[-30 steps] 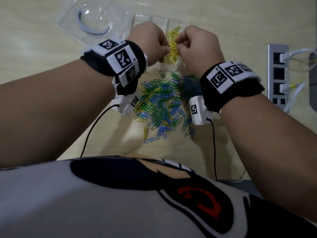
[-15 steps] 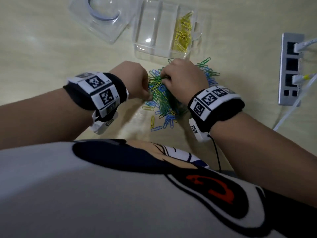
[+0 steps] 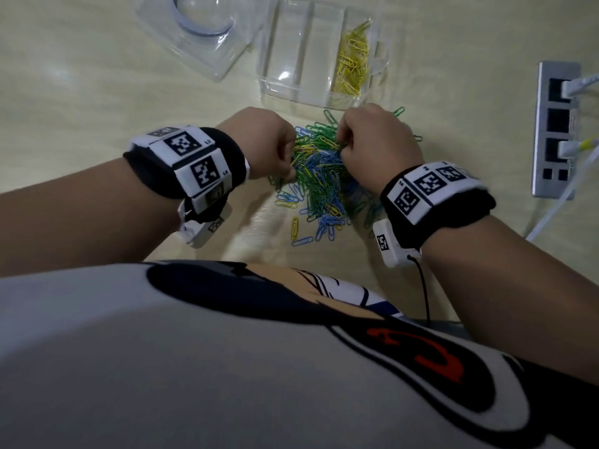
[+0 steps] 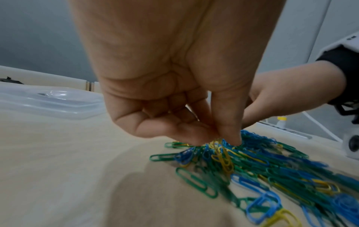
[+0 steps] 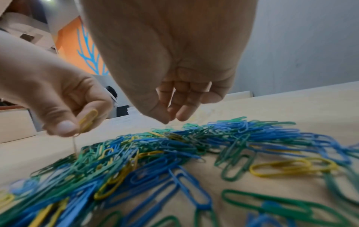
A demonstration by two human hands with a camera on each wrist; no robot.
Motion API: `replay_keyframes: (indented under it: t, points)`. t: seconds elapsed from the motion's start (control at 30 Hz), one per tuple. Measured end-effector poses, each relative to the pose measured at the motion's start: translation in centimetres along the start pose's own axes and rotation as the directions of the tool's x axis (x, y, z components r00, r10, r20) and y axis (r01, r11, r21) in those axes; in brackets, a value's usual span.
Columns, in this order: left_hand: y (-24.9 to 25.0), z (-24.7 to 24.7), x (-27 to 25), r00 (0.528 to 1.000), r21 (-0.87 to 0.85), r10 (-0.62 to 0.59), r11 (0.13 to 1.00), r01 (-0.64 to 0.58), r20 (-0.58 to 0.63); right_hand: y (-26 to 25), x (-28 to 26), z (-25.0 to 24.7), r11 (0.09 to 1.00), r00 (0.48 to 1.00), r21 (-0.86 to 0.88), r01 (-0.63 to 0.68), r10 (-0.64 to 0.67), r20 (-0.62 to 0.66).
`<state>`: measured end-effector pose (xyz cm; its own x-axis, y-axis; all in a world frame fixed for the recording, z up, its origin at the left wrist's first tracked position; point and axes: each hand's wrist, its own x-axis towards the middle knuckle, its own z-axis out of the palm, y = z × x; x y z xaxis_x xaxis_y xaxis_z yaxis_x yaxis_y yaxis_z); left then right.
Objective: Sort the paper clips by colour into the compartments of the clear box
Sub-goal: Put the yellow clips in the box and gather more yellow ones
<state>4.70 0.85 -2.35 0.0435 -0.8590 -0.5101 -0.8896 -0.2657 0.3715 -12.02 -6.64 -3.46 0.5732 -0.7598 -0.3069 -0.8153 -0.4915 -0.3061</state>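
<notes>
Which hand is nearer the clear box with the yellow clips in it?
Right. The right hand is over the far edge of the clip pile, just short of the clear box; the left hand is lower and off to its left.

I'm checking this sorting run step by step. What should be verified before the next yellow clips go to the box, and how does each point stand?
1. Left hand pinches a yellow clip: ok.
2. Right hand has a clip: not ok in the right wrist view, fingertips above the pile look empty.
3. Box open, its lid lying aside: ok.
4. Yellow clips in the box are alone in the right-hand compartment: ok.
5. Left hand's pinch holds yellow only: cannot tell, clips are tangled at the fingertips.
6. Pile close to the box: ok.
</notes>
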Motion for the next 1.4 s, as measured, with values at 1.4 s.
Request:
replay_keyframes:
  t: [1.4]
  points:
    - [-1.3,-0.1,1.1,0.98,-0.458,-0.16,0.867,0.198,0.121,-1.0,1.7,0.5,0.991,0.99,0.075,0.111,-0.117,0.075]
